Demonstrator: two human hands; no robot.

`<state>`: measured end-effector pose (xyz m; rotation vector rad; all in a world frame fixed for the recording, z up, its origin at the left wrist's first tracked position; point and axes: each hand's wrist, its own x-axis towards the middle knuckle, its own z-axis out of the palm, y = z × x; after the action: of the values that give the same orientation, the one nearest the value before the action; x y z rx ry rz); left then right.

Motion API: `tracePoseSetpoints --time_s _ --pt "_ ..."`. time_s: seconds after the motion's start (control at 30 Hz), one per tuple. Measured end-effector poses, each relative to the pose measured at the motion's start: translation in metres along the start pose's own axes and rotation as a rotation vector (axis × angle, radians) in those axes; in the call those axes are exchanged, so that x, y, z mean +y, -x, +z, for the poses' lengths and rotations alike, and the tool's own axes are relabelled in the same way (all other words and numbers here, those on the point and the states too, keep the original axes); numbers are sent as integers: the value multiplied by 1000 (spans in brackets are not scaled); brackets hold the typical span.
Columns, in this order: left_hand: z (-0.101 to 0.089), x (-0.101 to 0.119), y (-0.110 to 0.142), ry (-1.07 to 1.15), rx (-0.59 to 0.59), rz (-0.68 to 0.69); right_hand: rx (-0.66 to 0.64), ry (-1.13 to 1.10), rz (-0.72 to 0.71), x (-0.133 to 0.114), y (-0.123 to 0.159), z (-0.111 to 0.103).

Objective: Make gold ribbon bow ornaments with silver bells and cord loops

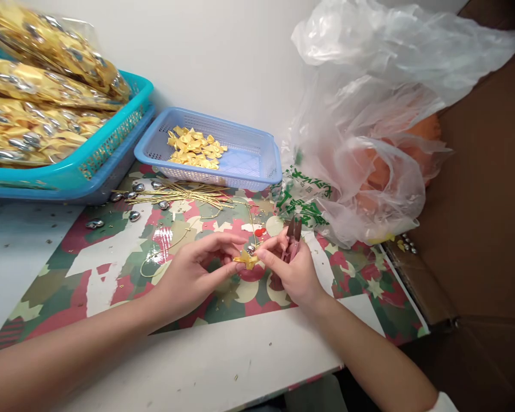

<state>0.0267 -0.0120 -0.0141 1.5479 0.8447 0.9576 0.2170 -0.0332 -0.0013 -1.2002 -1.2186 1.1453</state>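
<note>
A small yellow ribbon piece (pixel 248 261), like a folded bow, is held between both hands low over the patterned sheet. Thumb and fingers of my left hand (pixel 203 266) pinch its left side. My right hand (pixel 298 272) has a pair of pliers (pixel 292 237) tucked in its palm, dark jaws pointing up and away. That hand's thumb and forefinger meet at the ribbon's right end. Right above the ribbon sits a shiny silver bead (pixel 251 249), and a thin gold cord (pixel 252 220) runs up from there. Whether the bead is fastened to the ribbon I cannot tell.
A blue basket (pixel 266 166) holds yellow ribbon pieces (pixel 195 150). Bags of gold-and-silver pieces (pixel 47 86) fill a teal basket (pixel 111 134). Gold cords (pixel 189 193) and silver beads (pixel 134 216) lie in front. Crumpled plastic bags (pixel 352 149) stand at right, near a red bit (pixel 260 232).
</note>
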Motion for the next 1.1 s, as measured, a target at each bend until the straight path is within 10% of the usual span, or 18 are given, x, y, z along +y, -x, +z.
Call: tracePoseSetpoints --time_s 0.57,0.83,1.1 --pt "-4 8 -2 -247 -7 235 -139 96 -125 6 5 -3" --pt "-2 6 -3 101 -45 -69 -63 179 -325 9 10 0" --pt "1 2 1 -19 -99 26 -123 390 -346 5 11 2"
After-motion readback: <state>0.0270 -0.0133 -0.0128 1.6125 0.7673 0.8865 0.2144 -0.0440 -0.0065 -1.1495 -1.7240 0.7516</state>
